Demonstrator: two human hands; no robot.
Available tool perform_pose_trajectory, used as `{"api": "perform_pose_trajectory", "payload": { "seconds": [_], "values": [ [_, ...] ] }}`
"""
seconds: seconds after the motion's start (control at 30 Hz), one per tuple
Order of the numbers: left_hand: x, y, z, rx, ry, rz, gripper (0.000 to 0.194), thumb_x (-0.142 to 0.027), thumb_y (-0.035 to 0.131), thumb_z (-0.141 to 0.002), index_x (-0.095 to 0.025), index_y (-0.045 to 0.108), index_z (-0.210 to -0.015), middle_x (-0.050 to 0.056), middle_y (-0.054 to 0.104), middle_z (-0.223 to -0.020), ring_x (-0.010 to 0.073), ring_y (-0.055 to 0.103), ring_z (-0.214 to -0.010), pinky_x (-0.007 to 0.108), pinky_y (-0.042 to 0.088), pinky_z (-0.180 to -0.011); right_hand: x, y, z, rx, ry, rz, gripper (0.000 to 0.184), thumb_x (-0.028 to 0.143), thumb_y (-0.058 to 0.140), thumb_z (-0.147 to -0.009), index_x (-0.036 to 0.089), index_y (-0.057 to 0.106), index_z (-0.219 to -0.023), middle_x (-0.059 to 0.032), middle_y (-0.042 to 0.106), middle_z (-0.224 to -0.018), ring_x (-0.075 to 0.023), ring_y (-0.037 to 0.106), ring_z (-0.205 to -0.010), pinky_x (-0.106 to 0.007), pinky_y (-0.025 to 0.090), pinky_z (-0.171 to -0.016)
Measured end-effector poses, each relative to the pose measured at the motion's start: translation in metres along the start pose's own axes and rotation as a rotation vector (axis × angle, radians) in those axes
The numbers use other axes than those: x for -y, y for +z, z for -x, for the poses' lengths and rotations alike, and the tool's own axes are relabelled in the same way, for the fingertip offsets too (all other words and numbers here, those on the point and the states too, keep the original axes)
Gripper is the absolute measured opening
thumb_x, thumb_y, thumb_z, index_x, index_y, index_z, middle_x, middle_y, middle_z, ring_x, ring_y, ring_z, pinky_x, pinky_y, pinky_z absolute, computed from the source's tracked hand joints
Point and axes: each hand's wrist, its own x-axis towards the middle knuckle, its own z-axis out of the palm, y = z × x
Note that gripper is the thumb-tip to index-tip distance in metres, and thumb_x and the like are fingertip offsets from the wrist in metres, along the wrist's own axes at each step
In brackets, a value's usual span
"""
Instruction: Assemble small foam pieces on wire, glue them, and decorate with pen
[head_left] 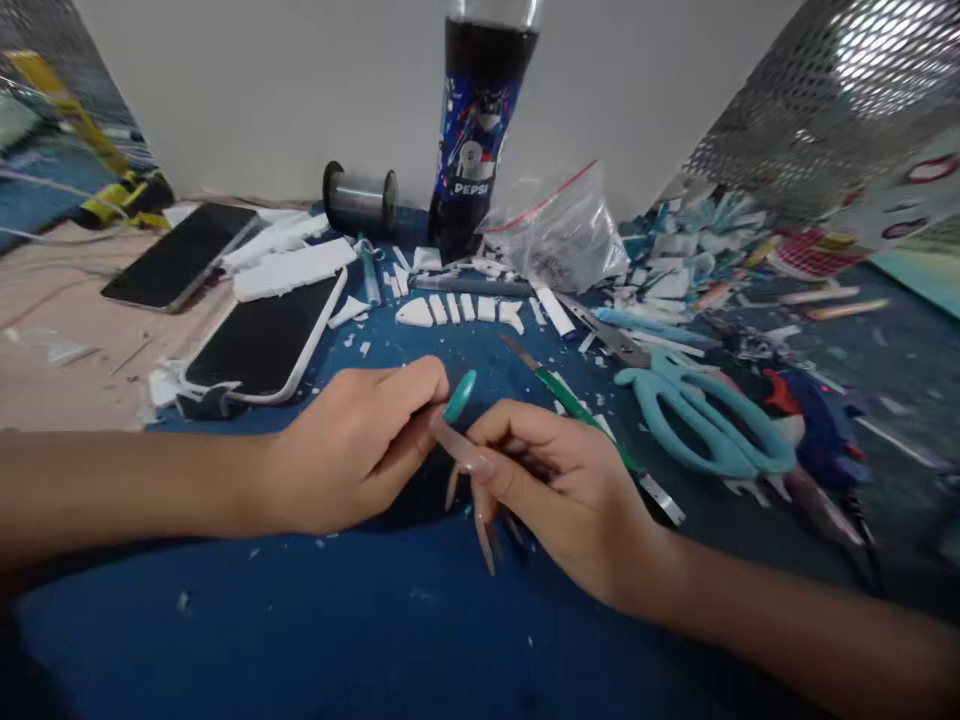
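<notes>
My left hand (360, 450) is closed, its fingers curled and their tips hidden. A small glossy teal oval (460, 397) sticks up at its fingertips; whether it is a held piece or a long painted nail I cannot tell. From the other side, my right hand (562, 490) meets it with thumb and index finger pinched together, long pale nails pointing left. What lies between the fingertips is hidden. Just beyond the hands, a row of cut white pieces (459, 310) forms a fish. Behind my right hand lies a green-handled craft knife (574, 403).
Light-blue scissors (712, 420) lie at right, near a heap of white and blue scraps (675, 260). Two phones (262, 340) lie at left. A Pepsi bottle (476, 130), a wire spool (360, 203) and a clear zip bag (566, 235) stand along the back.
</notes>
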Motion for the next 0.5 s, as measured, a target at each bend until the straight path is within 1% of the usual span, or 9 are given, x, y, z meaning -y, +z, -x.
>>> {"api": "perform_pose_trajectory", "payload": {
  "seconds": [0.17,0.27,0.4,0.5],
  "values": [
    [-0.0018,-0.0007,0.0031,-0.006,-0.012,0.011,0.017,-0.007,0.037,-0.086,-0.02,0.033,-0.075,-0.008,0.034,-0.057,0.0057,0.03,-0.044,0.019,0.024,-0.043,0.0041,0.0003,0.0028,-0.002,0.03,0.027,0.024,0.037,0.058,-0.088,0.016,0.052,-0.075,0.0044,0.051,-0.054,-0.006,0.054,-0.045,-0.015,0.046,-0.044],
    [-0.0021,-0.0013,0.0025,-0.015,-0.03,0.026,0.017,-0.008,0.038,-0.088,-0.019,0.034,-0.075,-0.009,0.036,-0.056,0.0051,0.032,-0.044,0.018,0.025,-0.043,0.0062,0.0004,0.0026,-0.007,0.039,0.066,0.027,0.04,0.057,-0.087,0.016,0.053,-0.075,0.0028,0.053,-0.057,-0.007,0.054,-0.047,-0.017,0.045,-0.045],
    [-0.0016,-0.0015,0.002,-0.032,-0.049,0.03,0.018,-0.012,0.038,-0.091,-0.019,0.037,-0.074,-0.008,0.039,-0.058,0.005,0.035,-0.046,0.017,0.028,-0.045,0.008,-0.0004,0.0033,0.022,0.042,0.107,0.024,0.036,0.051,-0.091,0.015,0.055,-0.08,0.0013,0.054,-0.06,-0.0084,0.053,-0.049,-0.02,0.044,-0.047],
    [-0.0018,-0.0016,0.0024,-0.049,-0.081,0.049,0.018,-0.015,0.037,-0.093,-0.017,0.041,-0.075,-0.007,0.043,-0.059,0.0046,0.038,-0.048,0.017,0.031,-0.047,0.0087,-0.0012,0.0045,0.044,0.037,0.159,0.023,0.033,0.047,-0.092,0.016,0.054,-0.079,0.0008,0.054,-0.061,-0.0084,0.049,-0.049,-0.022,0.04,-0.046]
  ]
}}
